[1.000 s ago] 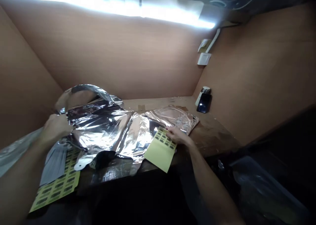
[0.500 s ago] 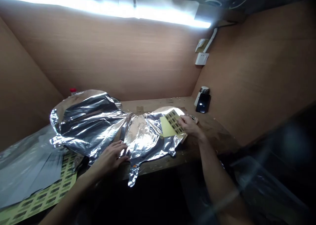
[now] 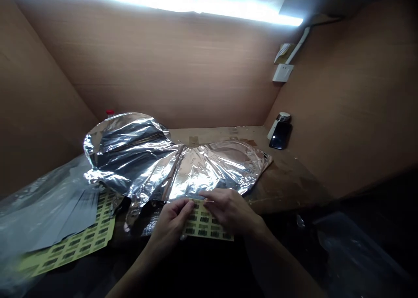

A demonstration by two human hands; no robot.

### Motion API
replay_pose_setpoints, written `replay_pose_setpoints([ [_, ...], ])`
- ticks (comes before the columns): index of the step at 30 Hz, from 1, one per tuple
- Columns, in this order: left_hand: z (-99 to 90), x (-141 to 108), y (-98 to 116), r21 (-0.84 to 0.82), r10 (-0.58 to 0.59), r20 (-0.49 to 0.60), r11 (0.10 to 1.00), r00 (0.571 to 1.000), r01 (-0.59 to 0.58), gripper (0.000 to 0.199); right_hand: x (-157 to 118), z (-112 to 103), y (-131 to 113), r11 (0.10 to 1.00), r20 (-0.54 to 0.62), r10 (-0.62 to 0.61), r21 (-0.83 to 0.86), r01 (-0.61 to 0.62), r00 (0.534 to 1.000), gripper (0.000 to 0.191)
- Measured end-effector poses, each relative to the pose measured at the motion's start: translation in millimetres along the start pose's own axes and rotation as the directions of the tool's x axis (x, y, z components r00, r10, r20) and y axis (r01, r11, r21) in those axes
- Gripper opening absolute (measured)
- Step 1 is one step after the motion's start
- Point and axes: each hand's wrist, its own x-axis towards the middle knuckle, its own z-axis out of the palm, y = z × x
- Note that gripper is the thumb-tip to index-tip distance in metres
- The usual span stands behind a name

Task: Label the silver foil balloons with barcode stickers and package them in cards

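My left hand [image 3: 174, 219] pinches the left upper corner of a yellow label sheet [image 3: 204, 226] printed with dark labels, near the table's front edge. Over the sheet's upper right part lies my right hand [image 3: 228, 208], its thumb and index finger pressed together at the top edge. Whatever is between those fingertips is too small to make out. Just behind both hands, a shiny silver foil piece [image 3: 202, 169] spreads over the table, with a large rounded lobe at the left.
At the left lie more label sheets [image 3: 86, 241] under clear plastic and white papers [image 3: 70, 217]. A black phone [image 3: 281, 135] leans by a bottle at the right back. A red cap [image 3: 110, 112] shows behind the foil. Brown panels enclose the table [image 3: 281, 180].
My right hand has brought the label sheet from the foil's right side to the front edge. My left hand has left the foil and taken the sheet's corner. The view has shifted.
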Motion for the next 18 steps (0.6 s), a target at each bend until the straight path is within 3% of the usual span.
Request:
replay_pose_setpoints([
  [4, 1.0, -13, -4, -0.056, 0.001, -0.005, 0.998, 1.000, -0.001, 0.037, -5, 19, -13, 0.952, -0.020, -0.093, -0.294, 0.083, 0.995, 0.028],
  [7, 2.1, -20, -8, -0.092, 0.008, 0.001, 0.996, 1.000, -0.007, 0.036, -9, 30, -15, 0.909, -0.040, -0.188, -0.386, 0.158, 0.981, 0.030],
  [12, -0.1, -27, -19, -0.208, -0.070, 0.001, 0.976, 0.998, 0.068, 0.037, -17, 48, -20, 0.940, -0.149, -0.248, -0.278, 0.200, 0.957, 0.026],
  [15, -3.2, -32, -28, -0.242, -0.079, 0.031, 0.967, 0.996, 0.084, 0.038, -26, 61, -26, 0.971, -0.179, -0.207, -0.156, 0.180, 0.962, 0.021],
  [18, -7.1, -46, -41, -0.224, -0.094, 0.021, 0.970, 0.995, 0.096, 0.040, -34, 64, -26, 0.987, -0.241, -0.072, 0.123, 0.104, 0.968, 0.014],
])
